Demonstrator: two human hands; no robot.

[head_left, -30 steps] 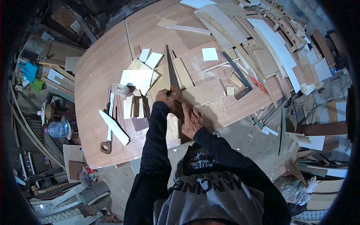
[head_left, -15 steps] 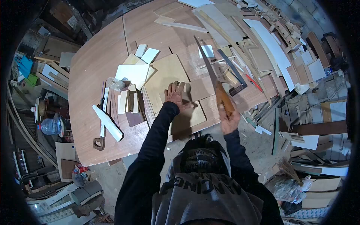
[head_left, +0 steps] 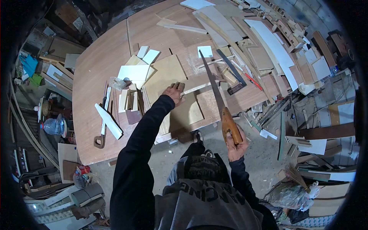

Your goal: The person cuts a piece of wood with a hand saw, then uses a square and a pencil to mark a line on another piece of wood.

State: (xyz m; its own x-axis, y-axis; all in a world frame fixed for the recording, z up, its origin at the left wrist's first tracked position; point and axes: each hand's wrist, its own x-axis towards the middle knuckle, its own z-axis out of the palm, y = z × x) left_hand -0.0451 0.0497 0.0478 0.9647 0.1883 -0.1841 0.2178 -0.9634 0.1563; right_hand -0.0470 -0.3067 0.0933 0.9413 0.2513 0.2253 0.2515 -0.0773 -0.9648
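Observation:
My left hand (head_left: 175, 94) is closed over the near end of a narrow wooden piece (head_left: 199, 86), its pale edge running out to the right. Under that hand lies a flat plywood panel (head_left: 163, 81) on the wooden table (head_left: 89, 73). In my right hand (head_left: 236, 145) is a handsaw (head_left: 230, 126), gripped by its brown wooden handle in front of the table edge. The saw's long blade points away over the table and crosses the far end of the wooden piece in this view.
White offcuts (head_left: 134, 73) and stacked blocks (head_left: 130, 100) sit left of the panel. A second saw (head_left: 99, 142) lies at the table's left. On the right are a dark try square (head_left: 237, 89), a red pencil-like tool (head_left: 253, 82) and piled boards (head_left: 268, 42).
My left hand has gone from spread flat on the panel to closed on the wooden piece, slightly leftward. My right hand has drawn the saw back toward me.

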